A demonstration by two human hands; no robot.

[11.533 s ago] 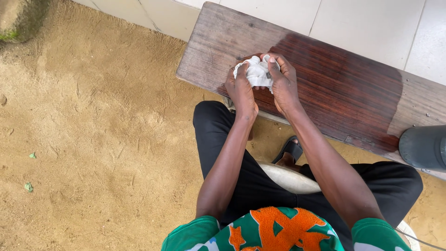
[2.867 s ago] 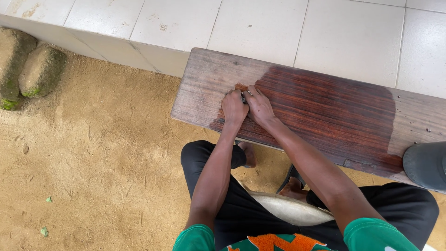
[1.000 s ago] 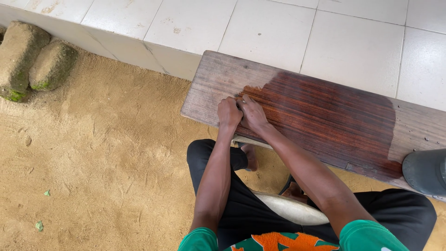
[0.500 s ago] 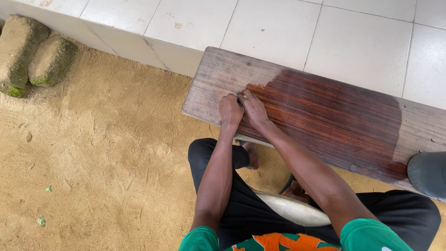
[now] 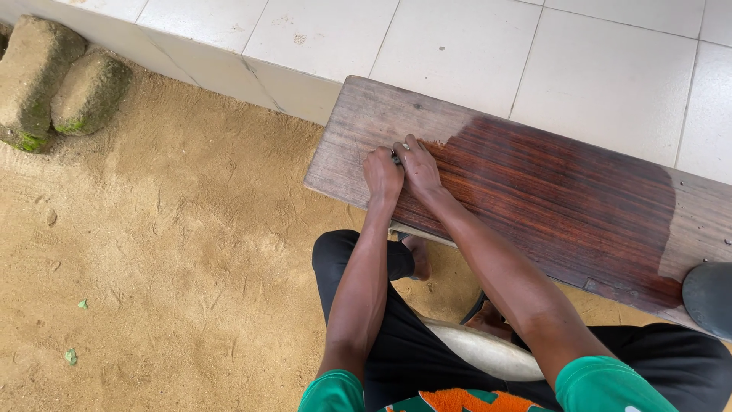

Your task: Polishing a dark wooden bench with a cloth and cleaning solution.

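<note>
A long wooden bench (image 5: 358,122) lies across the view, its left end pale grey and dry, its middle (image 5: 549,191) dark reddish and glossy. My left hand (image 5: 382,174) and my right hand (image 5: 418,166) press side by side on the bench top at the border between the dry and dark wood. Both are closed over a small wadded white cloth (image 5: 398,156), of which only a sliver shows between the fingers.
A dark grey container (image 5: 711,299) stands on the bench's right end, cut by the frame edge. White tiled paving (image 5: 595,53) runs behind the bench. Sandy ground (image 5: 168,252) lies to the left, with two mossy blocks (image 5: 53,76) at the top left. A pale seat (image 5: 488,355) shows under my legs.
Both hands slid a little toward the bench's far edge with the cloth, and the dark patch's left border has crept further left. Much earlier the cloth was bunched up in plain sight.
</note>
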